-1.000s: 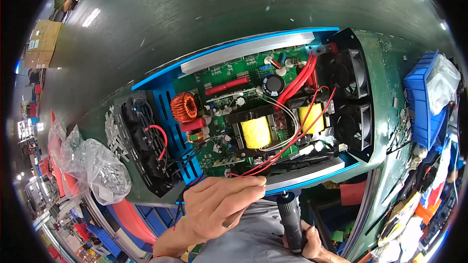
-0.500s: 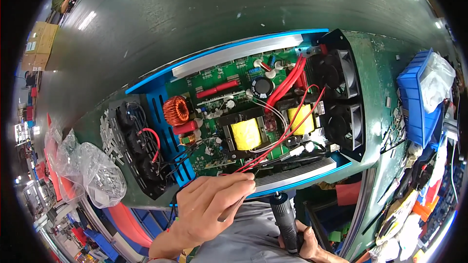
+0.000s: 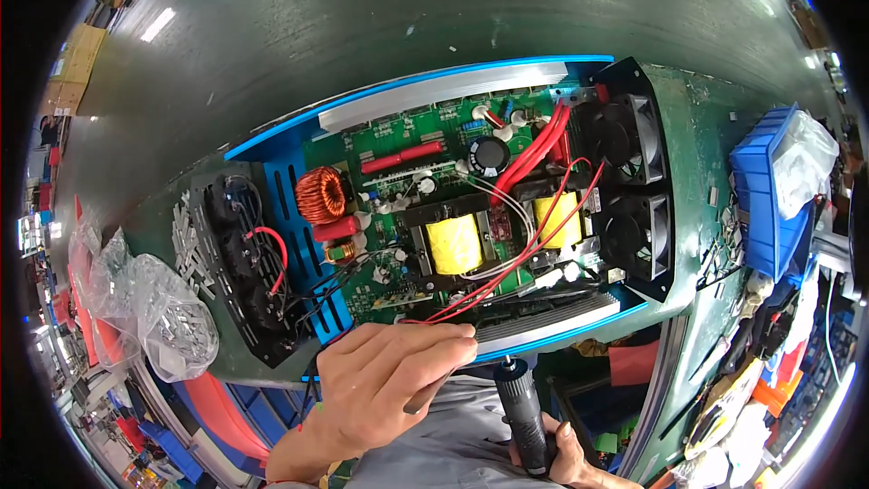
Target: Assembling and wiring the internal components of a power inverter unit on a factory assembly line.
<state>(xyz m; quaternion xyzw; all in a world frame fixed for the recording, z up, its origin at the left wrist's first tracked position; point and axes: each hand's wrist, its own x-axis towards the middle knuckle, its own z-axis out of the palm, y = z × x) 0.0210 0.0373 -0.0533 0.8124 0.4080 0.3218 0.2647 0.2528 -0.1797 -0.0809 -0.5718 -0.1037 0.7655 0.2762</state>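
Along the near edge of the green workbench [image 3: 686, 118] lie 1 open 2-fan power-electronics unit [image 3: 434, 204], 1 black slotted panel [image 3: 237, 276] and loose metal strips [image 3: 187, 246].

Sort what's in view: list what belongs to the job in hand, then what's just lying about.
Seemingly in the job:
- open blue chassis with green circuit board, by the left hand
- black cylindrical tool, in the right hand
- black slotted panel, wired

Seemingly lying about:
- clear bag of metal pieces
- blue bin
- cardboard box
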